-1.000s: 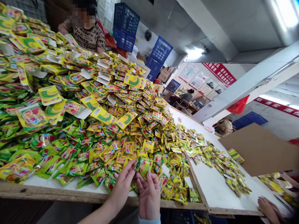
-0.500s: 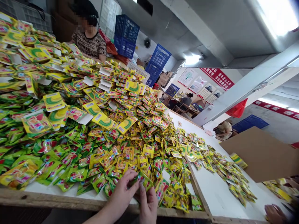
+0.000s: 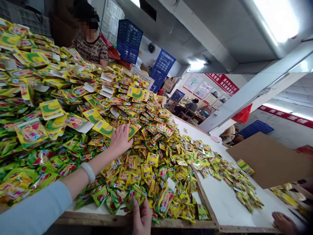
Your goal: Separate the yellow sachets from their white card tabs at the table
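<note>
My left hand (image 3: 120, 141), with a pale bangle on its wrist, reaches over the heap. Its fingers are stretched out over a yellow box (image 3: 134, 129) with a green curved band; the hand partly covers this box and I see no firm grip. Low at the table's front edge, my right hand (image 3: 142, 215) pinches a green-and-yellow packet (image 3: 136, 195) between thumb and fingers. Around it lie loose green packets (image 3: 116, 197) and yellow packets (image 3: 132, 161). An open-flapped yellow box (image 3: 165, 199) leans just right of the right hand.
A wooden rim (image 3: 97, 219) borders the white table (image 3: 220, 195). More packets (image 3: 244, 187) lie to the right, near a large cardboard sheet (image 3: 266, 160). Another person's hand (image 3: 285, 222) is at lower right. Across the heap sits a person (image 3: 91, 49), with blue crates (image 3: 129, 40) behind.
My left hand has left the packet both hands were holding and moved up and forward to the yellow boxes. My right hand keeps the packet, slightly lower and left.
</note>
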A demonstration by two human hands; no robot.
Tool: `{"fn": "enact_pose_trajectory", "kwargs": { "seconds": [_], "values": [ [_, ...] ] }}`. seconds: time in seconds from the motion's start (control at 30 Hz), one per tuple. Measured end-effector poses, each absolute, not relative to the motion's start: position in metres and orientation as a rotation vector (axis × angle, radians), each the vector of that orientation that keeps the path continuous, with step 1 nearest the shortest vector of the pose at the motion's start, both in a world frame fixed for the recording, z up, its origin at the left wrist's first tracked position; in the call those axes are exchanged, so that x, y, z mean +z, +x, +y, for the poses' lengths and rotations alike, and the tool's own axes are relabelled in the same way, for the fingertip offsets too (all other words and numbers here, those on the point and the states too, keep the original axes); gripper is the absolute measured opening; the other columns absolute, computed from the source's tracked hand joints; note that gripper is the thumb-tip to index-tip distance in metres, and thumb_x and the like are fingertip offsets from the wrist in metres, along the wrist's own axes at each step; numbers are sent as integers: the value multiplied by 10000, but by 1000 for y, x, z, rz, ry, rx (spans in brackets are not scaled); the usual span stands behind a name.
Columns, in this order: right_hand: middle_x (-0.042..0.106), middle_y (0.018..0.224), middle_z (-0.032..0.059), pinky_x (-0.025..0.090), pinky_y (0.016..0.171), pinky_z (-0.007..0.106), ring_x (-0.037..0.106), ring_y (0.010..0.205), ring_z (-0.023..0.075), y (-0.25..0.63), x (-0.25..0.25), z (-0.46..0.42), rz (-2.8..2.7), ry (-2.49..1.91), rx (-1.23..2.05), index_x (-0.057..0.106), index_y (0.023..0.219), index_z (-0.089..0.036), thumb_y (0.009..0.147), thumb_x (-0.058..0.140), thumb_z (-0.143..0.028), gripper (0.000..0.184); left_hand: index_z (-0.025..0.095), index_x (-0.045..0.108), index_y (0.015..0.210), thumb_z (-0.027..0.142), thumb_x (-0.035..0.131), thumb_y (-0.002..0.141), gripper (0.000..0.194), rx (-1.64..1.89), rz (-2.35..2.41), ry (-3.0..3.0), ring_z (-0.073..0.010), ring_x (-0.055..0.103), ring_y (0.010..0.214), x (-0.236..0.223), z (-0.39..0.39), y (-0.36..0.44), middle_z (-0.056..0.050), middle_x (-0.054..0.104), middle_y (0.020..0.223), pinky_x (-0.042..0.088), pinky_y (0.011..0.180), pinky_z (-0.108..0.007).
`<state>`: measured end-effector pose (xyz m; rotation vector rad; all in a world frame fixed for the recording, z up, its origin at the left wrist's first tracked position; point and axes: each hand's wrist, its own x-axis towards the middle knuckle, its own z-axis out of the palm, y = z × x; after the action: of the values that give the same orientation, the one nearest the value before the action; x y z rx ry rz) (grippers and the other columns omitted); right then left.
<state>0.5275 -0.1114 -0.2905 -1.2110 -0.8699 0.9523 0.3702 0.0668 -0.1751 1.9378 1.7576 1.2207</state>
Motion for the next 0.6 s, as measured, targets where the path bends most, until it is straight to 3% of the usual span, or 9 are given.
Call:
{"fn": "enact_pose_trajectory", "kwargs": {
  "seconds": [0.1,0.3,0.43,0.6],
  "values": [
    [710,810,70,547,514,266,661,642,200,527,-292,-112,-861,-1216,946,643,919,-172,692,685,-472,378,35,234,1352,194,463,794,624,1182,1747,1942,-443,277,1251,-170,73,375,-197,375,1299,193,1011,-569],
    [708,849,69,573,602,307,672,755,232,526,-290,-116,-811,-1188,980,635,947,-182,684,700,-453,383,-44,273,1302,103,369,776,555,1106,1679,1835,-413,315,1236,-162,70,372,-203,397,1251,265,987,-493],
    [711,873,75,575,577,295,670,736,218,525,-287,-118,-786,-1176,1011,628,973,-180,688,708,-422,382,50,435,1205,230,479,741,499,1061,1631,1636,-362,506,1098,-164,55,359,-171,516,1153,402,897,-427],
    [712,862,75,574,630,314,668,762,220,527,-293,-119,-804,-1174,1015,641,958,-182,701,699,-416,352,155,563,961,349,484,754,295,1108,1428,1369,-223,644,819,-195,-27,378,-59,672,868,502,777,-314]
  ]
}}
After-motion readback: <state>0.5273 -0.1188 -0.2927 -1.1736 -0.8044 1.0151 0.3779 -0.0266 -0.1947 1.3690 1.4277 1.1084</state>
